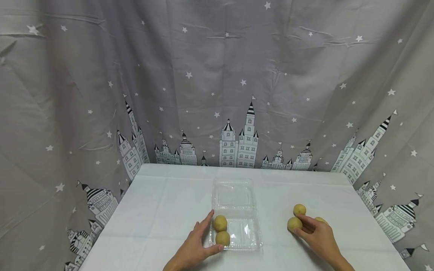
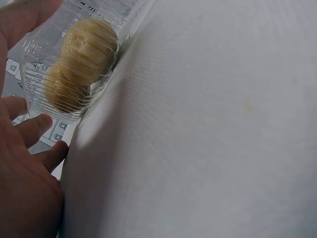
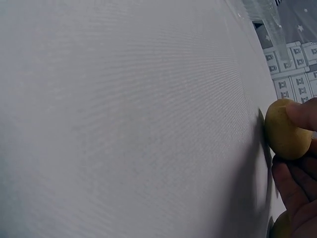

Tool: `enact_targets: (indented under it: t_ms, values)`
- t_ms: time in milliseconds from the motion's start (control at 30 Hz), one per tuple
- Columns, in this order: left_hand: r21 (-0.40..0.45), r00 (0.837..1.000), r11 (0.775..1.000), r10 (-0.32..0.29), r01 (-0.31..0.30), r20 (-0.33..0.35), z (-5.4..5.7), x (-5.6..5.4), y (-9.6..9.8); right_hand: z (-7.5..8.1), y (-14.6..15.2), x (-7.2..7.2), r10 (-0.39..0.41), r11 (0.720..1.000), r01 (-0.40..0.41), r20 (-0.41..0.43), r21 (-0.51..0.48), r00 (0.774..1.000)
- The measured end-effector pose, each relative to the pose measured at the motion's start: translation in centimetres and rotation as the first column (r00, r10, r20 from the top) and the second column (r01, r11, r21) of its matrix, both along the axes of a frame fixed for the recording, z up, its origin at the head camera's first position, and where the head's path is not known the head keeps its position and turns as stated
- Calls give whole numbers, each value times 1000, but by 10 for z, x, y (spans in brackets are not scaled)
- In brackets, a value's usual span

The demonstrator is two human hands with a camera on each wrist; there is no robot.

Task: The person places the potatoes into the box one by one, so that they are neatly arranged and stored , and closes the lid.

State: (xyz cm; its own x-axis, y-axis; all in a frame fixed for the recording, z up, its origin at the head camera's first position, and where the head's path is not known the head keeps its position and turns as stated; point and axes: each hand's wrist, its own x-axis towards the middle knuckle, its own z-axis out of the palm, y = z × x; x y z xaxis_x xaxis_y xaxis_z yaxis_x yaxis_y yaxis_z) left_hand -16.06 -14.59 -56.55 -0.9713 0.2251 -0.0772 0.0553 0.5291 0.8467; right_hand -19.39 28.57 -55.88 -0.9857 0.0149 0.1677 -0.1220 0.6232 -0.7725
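A clear plastic clamshell box (image 1: 242,229) lies open on the white table, its lid (image 1: 234,192) folded back to the far side. Two round, yellow-brown, potato-like balls (image 1: 220,223) sit along the left side of its base. My left hand (image 1: 196,242) rests against that side, fingers spread along the wall and thumb by the front edge. To the right, my right hand (image 1: 317,235) pinches another potato-like ball (image 3: 285,130) between thumb and fingers, low over the cloth. One more ball (image 1: 300,209) lies just behind it, and another (image 1: 321,219) is partly hidden by the hand.
A white cloth covers the table (image 1: 162,210). Behind and around it hangs a grey curtain (image 1: 203,75) printed with stars and castles. White cloth separates the box from the group of balls on the right.
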Motion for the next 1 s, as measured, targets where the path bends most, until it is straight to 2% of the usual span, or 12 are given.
enact_targets:
  t_ms: [133,367,533,1000]
  values:
    - [-1,1000,1000,-3,3,-3,-1,0,0,3,-2,1,6,1000,-6,-19,-11,1000]
    - [0,1000,1000,-1,1,-3,1,0,1,12,-7,-1,82,997,-83,-117,-3,990]
    - [-6,1000,1000,-1,1,-7,2,1,1,18,-14,-3,121,992,-125,-155,-15,980]
    - [-11,1000,1000,10,-10,-2,2,1,3,29,-36,-5,230,964,-245,-139,-103,963]
